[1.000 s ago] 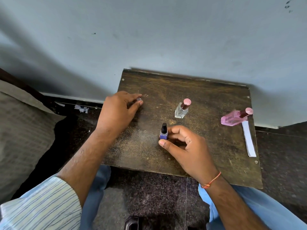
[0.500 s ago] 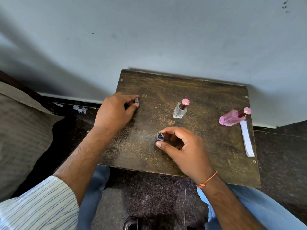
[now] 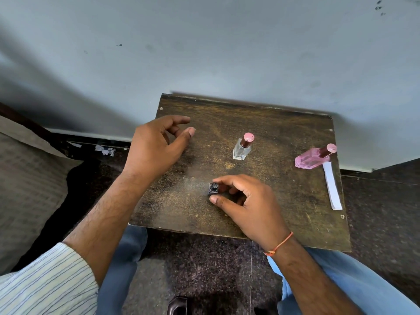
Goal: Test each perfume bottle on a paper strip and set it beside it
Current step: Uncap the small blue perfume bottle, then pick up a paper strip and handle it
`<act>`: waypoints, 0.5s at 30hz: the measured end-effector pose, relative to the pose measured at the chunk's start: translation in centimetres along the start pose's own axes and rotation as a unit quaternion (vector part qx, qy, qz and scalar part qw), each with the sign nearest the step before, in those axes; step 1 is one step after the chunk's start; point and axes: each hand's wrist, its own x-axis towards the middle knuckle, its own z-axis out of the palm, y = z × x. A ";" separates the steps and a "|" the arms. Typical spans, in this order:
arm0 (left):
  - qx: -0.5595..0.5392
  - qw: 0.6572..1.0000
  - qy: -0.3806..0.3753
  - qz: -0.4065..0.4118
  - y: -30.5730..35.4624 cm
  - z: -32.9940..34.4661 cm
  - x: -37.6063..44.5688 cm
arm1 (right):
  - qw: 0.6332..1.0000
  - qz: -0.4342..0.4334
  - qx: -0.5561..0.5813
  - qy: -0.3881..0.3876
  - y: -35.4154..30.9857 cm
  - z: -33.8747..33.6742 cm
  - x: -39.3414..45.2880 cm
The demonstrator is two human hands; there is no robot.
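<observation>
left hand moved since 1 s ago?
Yes. The left hand has lifted off the table near its far-left corner and opened; the small cap it pinched earlier is no longer visible. It sits at about the same distance left of the clear bottle.

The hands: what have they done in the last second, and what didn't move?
The left hand let go of a small cap and lifted, open. The right hand kept its grip on the small dark bottle. Clear bottle, pink bottle and paper strip stayed put.

no readable text, labels or numbers on bottles, paper strip or table
</observation>
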 end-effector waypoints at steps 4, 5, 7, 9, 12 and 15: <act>-0.030 0.999 -0.012 0.015 0.5 0.6 -0.5 | 1.000 0.017 0.012 -0.010 0.3 -1.0 -0.6; -0.042 0.999 -0.010 0.011 0.6 0.8 -0.5 | 1.000 0.018 0.007 -0.016 0.4 -1.5 -0.8; -0.080 0.997 -0.002 -0.009 0.7 1.0 -0.5 | 0.999 0.018 -0.026 -0.030 0.8 -3.1 -1.3; -0.119 0.992 0.009 -0.033 1.0 1.1 -0.5 | 0.996 0.032 -0.072 -0.035 1.5 -5.5 -1.9; -0.158 0.986 0.023 -0.051 1.6 1.4 -0.5 | 0.989 0.087 -0.118 0.008 2.7 -9.7 -3.1; -0.198 0.977 0.036 -0.069 2.1 1.7 -0.5 | 0.969 0.163 -0.142 0.117 4.1 -13.5 -3.9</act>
